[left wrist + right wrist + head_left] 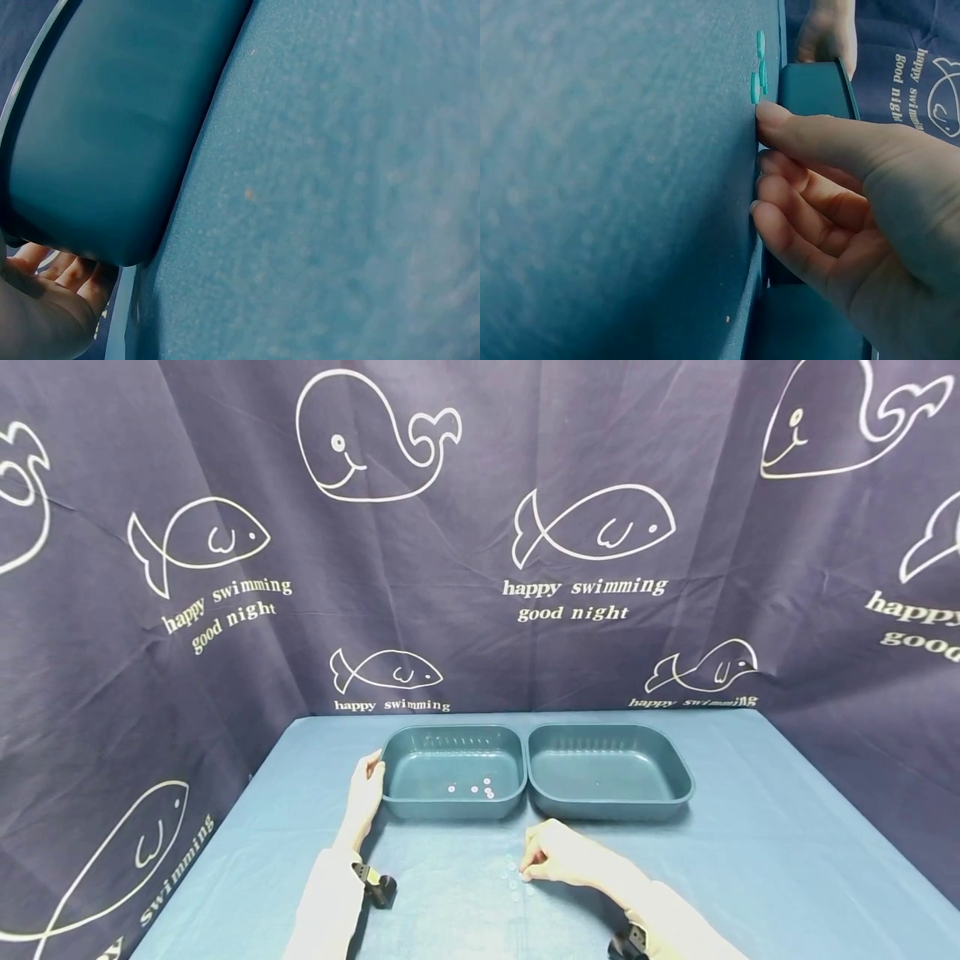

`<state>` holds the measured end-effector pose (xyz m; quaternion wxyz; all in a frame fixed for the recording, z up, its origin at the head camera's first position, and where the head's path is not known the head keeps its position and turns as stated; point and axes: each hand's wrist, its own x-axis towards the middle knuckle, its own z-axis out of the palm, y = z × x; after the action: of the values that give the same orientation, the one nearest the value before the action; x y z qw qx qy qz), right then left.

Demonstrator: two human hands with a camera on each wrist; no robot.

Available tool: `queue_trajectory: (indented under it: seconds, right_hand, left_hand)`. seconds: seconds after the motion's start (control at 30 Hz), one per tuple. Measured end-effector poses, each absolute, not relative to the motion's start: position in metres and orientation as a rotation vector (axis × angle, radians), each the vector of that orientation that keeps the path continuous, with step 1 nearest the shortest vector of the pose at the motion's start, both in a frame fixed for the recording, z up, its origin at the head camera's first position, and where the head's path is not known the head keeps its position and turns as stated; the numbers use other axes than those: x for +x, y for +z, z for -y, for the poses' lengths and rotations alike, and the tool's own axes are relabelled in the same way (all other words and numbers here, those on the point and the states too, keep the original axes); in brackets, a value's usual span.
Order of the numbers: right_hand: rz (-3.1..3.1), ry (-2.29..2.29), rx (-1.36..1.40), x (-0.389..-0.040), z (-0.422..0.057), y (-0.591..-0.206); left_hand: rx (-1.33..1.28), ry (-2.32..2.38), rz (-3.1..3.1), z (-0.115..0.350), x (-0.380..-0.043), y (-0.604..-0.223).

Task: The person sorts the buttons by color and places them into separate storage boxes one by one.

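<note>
The right sleeve [682, 920] enters from five o'clock over a blue table [795, 860]. The left tray [450, 811] and right tray [615, 811] sit side by side, presumably for easy reach. The left hand's [366, 785] straightish fingers touch the left tray's nine-o'clock end, perhaps steadying it. The right hand [562, 853] curls over small discs [761, 44] at six o'clock; whether it pinches one, I cannot tell. Only the head view shows pale pieces [475, 790] inside the left tray.

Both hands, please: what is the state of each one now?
Left hand: holding the left teal rectangular bin.
Right hand: curled beside small round bluish discs; whether pinching one cannot be told.
</note>
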<state>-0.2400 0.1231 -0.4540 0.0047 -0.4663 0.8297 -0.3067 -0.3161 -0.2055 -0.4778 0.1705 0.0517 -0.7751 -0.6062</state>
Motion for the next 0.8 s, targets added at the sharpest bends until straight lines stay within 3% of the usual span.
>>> queue_trajectory:
  seconds: [0.47, 0.8]
  right_hand:
    - [-2.637, -1.006, -1.346, -0.2403, -0.1233, -0.4581]
    - [-2.589, -1.097, -1.487, -0.2421, -0.1259, -0.4615]
  left_hand:
    - [0.154, -1.729, 2.200, 0.2053, -0.3160, -0.4783]
    - [0.135, -1.718, 2.195, 0.2051, -0.3152, -0.4770]
